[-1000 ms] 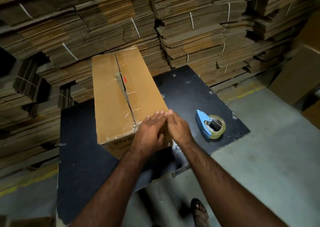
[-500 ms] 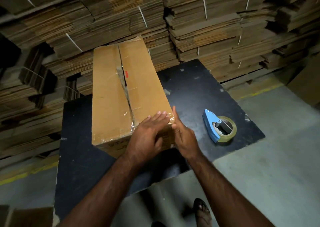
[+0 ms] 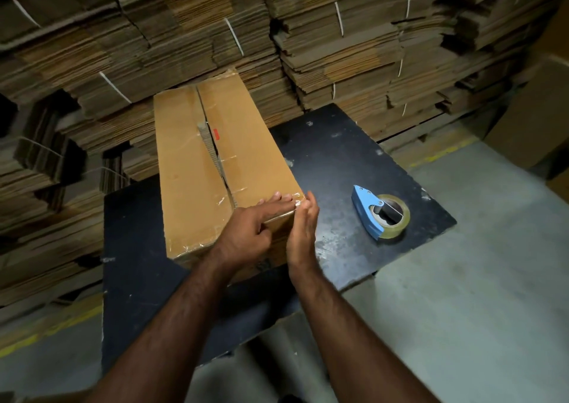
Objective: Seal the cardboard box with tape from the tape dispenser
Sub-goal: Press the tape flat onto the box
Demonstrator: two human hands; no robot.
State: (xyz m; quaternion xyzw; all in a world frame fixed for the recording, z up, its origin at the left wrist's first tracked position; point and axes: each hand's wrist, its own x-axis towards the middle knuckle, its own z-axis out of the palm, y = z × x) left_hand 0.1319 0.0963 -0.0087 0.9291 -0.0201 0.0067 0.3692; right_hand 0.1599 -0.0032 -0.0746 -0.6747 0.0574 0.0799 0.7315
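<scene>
**Near-edge tape pressed down; centre seam not fully closed**

The cardboard box lies lengthwise on the black table, its long axis running away from the viewer, its far end close to the stacked flat cardboard behind. The tape dispenser rests on the table to the right, apart from the box and from both hands.

Left hand: fingers extended flat over the near right top corner of the box, pressing on a clear tape strip that crosses the near edge. Nothing is grasped. Right hand: fingers straight, palm turned against the right side face at the same corner, pressing rather than holding.

Handling, as judged: the box is stiff corrugated board, dry and not slippery except where glossy tape covers it. Its weight cannot be told. Best purchase would be flat palms on opposite side faces or under the bottom edges; the top flaps should not carry load, since the seam gapes at mid-length and exposes the fluted edge. The tape is thin and prone to wrinkle; creases already show at the near edge.

Contents: the flaps are down, and only darkness shows through the gap. What is inside, if anything, cannot be told. The dispenser carries a roll with tape left on it.
</scene>
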